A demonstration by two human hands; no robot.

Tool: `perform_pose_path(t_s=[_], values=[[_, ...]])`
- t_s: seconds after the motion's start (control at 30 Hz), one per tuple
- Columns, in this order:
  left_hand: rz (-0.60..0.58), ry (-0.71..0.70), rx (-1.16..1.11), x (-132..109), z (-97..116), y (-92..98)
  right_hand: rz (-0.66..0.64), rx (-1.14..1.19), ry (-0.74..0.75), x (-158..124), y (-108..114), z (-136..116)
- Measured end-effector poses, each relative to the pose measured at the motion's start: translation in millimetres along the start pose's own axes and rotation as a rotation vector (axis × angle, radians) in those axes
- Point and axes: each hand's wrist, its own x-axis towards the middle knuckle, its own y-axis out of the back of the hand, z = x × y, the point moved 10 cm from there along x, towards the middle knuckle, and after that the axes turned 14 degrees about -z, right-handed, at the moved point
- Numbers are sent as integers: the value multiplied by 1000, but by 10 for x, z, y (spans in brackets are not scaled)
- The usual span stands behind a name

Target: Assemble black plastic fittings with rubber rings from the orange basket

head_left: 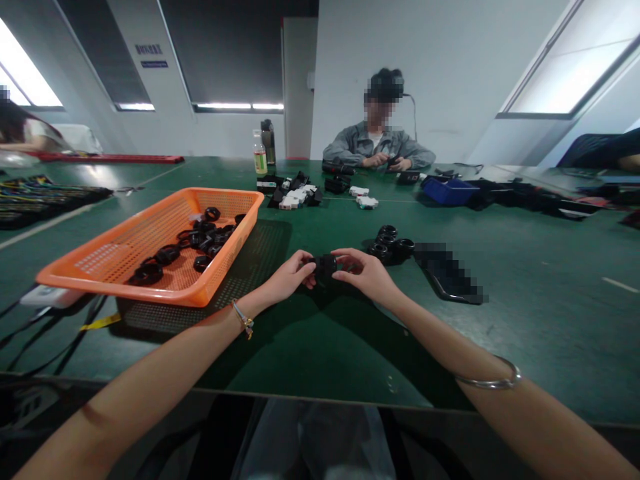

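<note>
Between my two hands, just above the green table (540,313), is a small black ring-shaped part (326,265). My left hand (295,273) pinches it from the left with thumb and fingers. From the other side my right hand (366,272) grips it, thumb in front and fingers curled behind. Fine details of the part are too dark to make out. Just beyond my right hand sits a small cluster of black round parts (393,244) with open centres. An orange plastic basket (125,291) at the left holds several black rings (205,237).
A dark phone-like slab (450,275) lies right of my right hand. Farther back are white and black pieces (297,193), a bottle (259,153), a dark flask (269,140) and a blue bin (450,191). A person (379,137) sits opposite, handling something dark. Cables (75,333) run beside the basket.
</note>
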Motion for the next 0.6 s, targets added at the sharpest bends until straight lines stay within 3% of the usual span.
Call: perform_pose_path(t_s=[0.6], values=[[3,-9,21,-2,7,5,-7,-43,-36,1,5,5]])
